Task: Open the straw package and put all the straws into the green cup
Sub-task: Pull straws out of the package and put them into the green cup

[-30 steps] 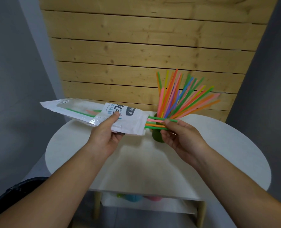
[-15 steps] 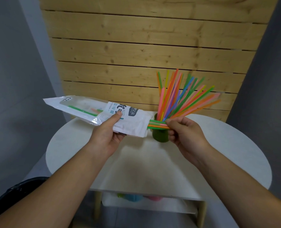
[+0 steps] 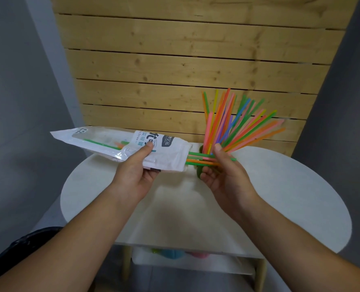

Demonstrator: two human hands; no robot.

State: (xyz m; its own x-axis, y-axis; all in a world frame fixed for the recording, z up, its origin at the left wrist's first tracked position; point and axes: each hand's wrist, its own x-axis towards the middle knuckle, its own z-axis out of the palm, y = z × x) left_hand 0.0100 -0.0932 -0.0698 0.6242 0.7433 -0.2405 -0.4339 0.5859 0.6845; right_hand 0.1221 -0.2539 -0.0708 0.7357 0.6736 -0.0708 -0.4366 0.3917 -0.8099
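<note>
Green, orange and pink plastic everywhere, lol. Right now my left hand grips the straw package around its middle, thumb on the printed label and fingers curled underneath. It's held roughly level above the tabletop with the open mouth pointing right, straight at the green cup. I'd say that's on purpose: with the mouth aimed at the cup, whatever slides out has a short trip.

My right hand pinches the bundle of straws sticking out of that mouth, thumb pressed on top and fingers cupped below so nothing rolls off. A few green and orange lengths show through the clear window toward the package's left end, so the bundle is partly inside.

The cup is mostly hidden behind my right hand, with only slivers of green showing. It stands near the back of the tabletop, close to the wooden slat wall. It already holds a big fan of standing straws leaning right, so I reckon this is the last handful.

The next bit needs a clean pull out to the right, then tipping the bundle upright and dropping it in among the fan. The risk is knocking the cup, which looks top-heavy with everything leaning one way.

Some coloured stuff sits on the shelf under the tabletop, too blurry to tell what it is.
</note>
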